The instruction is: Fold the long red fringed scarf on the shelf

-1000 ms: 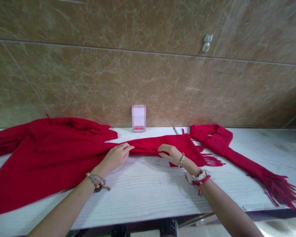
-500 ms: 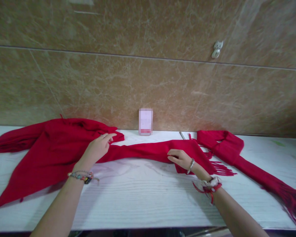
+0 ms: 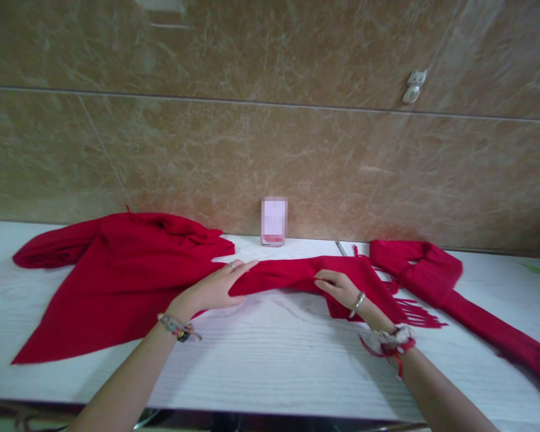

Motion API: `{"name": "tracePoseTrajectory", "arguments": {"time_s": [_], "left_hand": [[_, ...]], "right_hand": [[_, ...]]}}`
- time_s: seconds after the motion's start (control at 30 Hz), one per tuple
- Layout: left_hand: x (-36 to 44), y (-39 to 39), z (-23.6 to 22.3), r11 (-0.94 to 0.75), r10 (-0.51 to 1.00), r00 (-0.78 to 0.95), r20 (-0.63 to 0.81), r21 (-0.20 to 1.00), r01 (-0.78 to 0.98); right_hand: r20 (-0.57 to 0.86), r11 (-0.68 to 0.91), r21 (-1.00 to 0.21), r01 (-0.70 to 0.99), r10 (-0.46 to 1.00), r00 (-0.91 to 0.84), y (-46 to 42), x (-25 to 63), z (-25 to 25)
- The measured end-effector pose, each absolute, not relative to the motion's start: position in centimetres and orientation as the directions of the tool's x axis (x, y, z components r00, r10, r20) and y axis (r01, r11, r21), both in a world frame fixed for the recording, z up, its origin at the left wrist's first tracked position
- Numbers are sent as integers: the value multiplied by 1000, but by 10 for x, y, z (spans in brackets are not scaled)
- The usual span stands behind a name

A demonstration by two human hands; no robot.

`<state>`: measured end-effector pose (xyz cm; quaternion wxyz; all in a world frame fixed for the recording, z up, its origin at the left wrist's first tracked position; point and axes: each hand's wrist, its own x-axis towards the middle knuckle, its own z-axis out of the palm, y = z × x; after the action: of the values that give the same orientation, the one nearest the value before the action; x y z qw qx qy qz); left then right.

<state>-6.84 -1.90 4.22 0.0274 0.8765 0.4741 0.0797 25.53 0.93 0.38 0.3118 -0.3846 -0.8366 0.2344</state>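
Red scarf lies across the left and centre of the frame, its broad, bunched section at left and a narrow strip leading to a fringed end right of centre. Brown marbled wall rises behind; white table supports the fabric. Second red scarf, looped at its upper end, extends towards the lower right edge.

Handling: the fabric appears light, limp and soft, unlikely to slip or break, but prone to wrinkle. Grip the strip by its long edges, well apart, with flat support beneath; avoid pulling the fringe, whose strands could tangle.

Left hand: laid over the strip near centre, fingers extended, thumb and index finger apart across the fabric. Right hand: fingers curled, apparently pinching the strip's near edge.

Pale pink rectangular item: upright at the wall base, face blurred. Small cat-shaped ornament: on the wall, upper right.
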Motion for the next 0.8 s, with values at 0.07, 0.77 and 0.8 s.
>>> {"name": "tracePoseTrajectory", "arguments": {"time_s": [0.07,0.77,0.8], "left_hand": [[-58,-20,36,-625,780,616,115,94,775],[-193,44,135,-93,926,171,337,-235,967],[-197,49,150,-79,913,169,373,-244,967]], "right_hand": [[335,581,-642,501,800,-499,10,255,2],[197,374,-857,355,874,-445,3,255,11],[191,364,-864,348,876,-443,3,255,11]]}}
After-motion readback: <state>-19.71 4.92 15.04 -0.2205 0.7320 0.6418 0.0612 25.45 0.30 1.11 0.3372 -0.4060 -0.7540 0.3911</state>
